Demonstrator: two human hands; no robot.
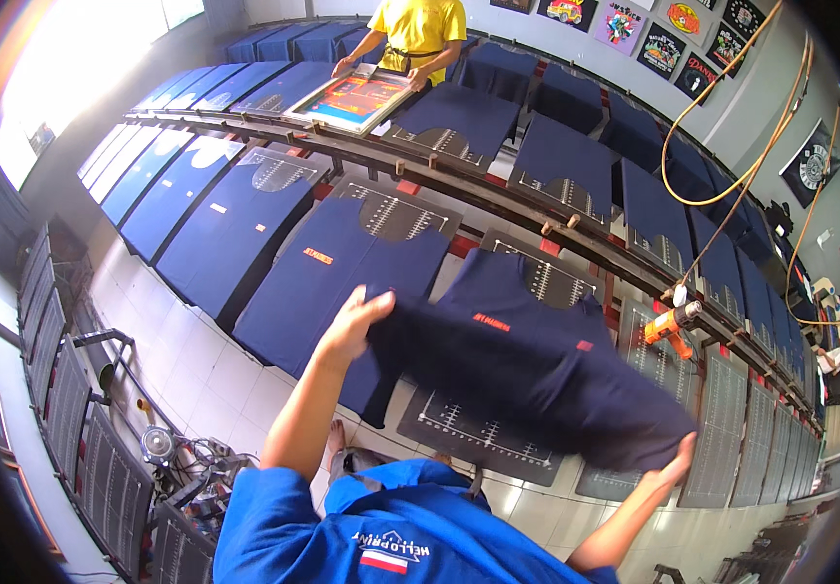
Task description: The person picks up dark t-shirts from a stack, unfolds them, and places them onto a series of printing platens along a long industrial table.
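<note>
A navy T-shirt (527,360) with small orange prints is stretched between my hands, its hem lifted toward me. My left hand (354,326) grips one end of the hem. At the other end, lower and to the right, my right hand (671,463) has hold of the cloth. The shirt's far end lies around the neck part of a dark board with white ruled marks (488,433), whose near end shows under the raised cloth. Motion blurs part of the fabric. Just left lies another navy shirt (342,268) with an orange print, flat on its board.
An orange heat gun (668,329) rests on the bare board to the right. Yellow hoses (678,165) hang there. Across a dark rail (575,238), a co-worker in yellow (410,39) holds a framed printing screen (354,100). Machinery (159,446) stands at left.
</note>
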